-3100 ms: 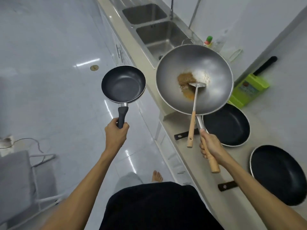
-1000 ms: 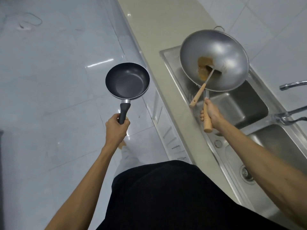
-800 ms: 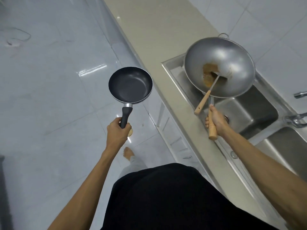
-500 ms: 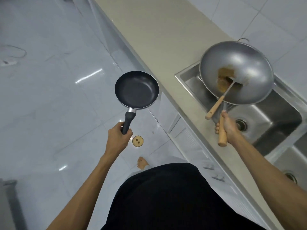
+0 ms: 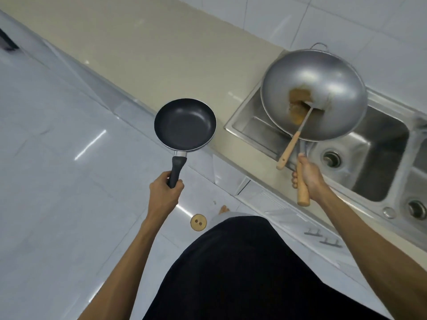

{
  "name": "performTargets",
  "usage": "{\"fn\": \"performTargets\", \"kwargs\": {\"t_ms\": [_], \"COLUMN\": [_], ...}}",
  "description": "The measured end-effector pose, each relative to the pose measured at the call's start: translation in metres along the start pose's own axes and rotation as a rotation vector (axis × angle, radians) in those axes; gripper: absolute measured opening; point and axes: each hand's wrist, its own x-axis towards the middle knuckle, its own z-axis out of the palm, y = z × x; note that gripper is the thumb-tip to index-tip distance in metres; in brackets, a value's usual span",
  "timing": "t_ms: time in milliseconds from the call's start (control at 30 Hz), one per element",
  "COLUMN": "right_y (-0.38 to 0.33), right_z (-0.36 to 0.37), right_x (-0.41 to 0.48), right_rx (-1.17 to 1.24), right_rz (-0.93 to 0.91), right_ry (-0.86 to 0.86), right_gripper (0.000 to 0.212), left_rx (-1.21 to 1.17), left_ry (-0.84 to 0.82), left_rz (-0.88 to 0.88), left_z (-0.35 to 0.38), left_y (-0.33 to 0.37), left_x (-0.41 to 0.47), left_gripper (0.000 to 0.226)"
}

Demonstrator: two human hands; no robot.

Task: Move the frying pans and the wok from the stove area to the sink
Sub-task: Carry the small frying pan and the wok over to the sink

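Note:
My left hand (image 5: 165, 192) grips the black handle of a small dark frying pan (image 5: 184, 124), held level over the floor beside the counter edge. My right hand (image 5: 308, 177) is closed on the wooden handle of a grey steel wok (image 5: 332, 88), which hangs above the left basin of the steel sink (image 5: 379, 158). Brown residue lies in the wok, and a metal spatula (image 5: 292, 144) with a wooden grip rests inside it, sticking out over the rim.
A beige countertop (image 5: 161, 49) runs from the upper left to the sink. A second sink basin (image 5: 416, 185) shows at the right edge. White cabinet doors sit below the counter. A round floor drain cover (image 5: 198, 222) lies on the glossy tiled floor near my foot.
I walked from the stove area along the counter to the sink, carrying both pans. Over the last second the wok has come to hang over the left basin.

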Motion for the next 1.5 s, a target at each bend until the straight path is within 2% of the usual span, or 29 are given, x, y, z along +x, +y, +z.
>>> {"fn": "performTargets", "kwargs": {"t_ms": [167, 267, 367, 467, 533, 667, 833, 1100, 1233, 1400, 1500], "right_y": [-0.008, -0.005, -0.017, -0.019, -0.016, -0.028, -0.044, -0.051, -0.046, -0.039, -0.039], "right_z": [0.014, 0.026, 0.033, 0.041, 0.051, 0.072, 0.104, 0.151, 0.164, 0.173, 0.180], "right_x": [-0.002, -0.003, -0.012, -0.017, -0.018, -0.012, -0.007, 0.009, 0.016, 0.021, 0.022], "right_rx": [0.025, 0.110, 0.088, 0.005, -0.083, -0.176, -0.215, -0.143, -0.156, -0.357, -0.415], "right_rz": [0.024, 0.084, 0.048, -0.005, -0.011, 0.025, 0.085, 0.090, 0.120, 0.158, 0.168], "right_ry": [0.053, 0.146, 0.116, 0.115, 0.212, 0.326, 0.379, 0.435, 0.435, 0.499, 0.554], "right_gripper": [0.050, 0.050, 0.049, 0.040, 0.033, 0.014, 0.007, 0.006, 0.012, 0.031, 0.036], "left_rx": [0.017, 0.056, 0.049, 0.030, 0.024, 0.045, 0.104, 0.170, 0.225, 0.254, 0.267], "left_ry": [-0.089, -0.225, -0.235, -0.244, -0.293, -0.356, -0.412, -0.488, -0.554, -0.630, -0.665], "left_rz": [0.041, 0.060, 0.046, 0.037, 0.043, 0.092, 0.154, 0.233, 0.218, 0.261, 0.284], "left_z": [0.009, 0.025, 0.038, 0.046, 0.052, 0.061, 0.061, 0.068, 0.076, 0.086, 0.084], "left_y": [0.025, 0.051, 0.056, 0.053, 0.062, 0.088, 0.106, 0.122, 0.124, 0.132, 0.135], "left_x": [0.071, 0.133, 0.147, 0.155, 0.181, 0.242, 0.306, 0.379, 0.396, 0.400, 0.400], "left_gripper": [0.014, 0.015, 0.015, 0.014, 0.013, 0.013, 0.013, 0.003, 0.010, 0.010, 0.022]}}
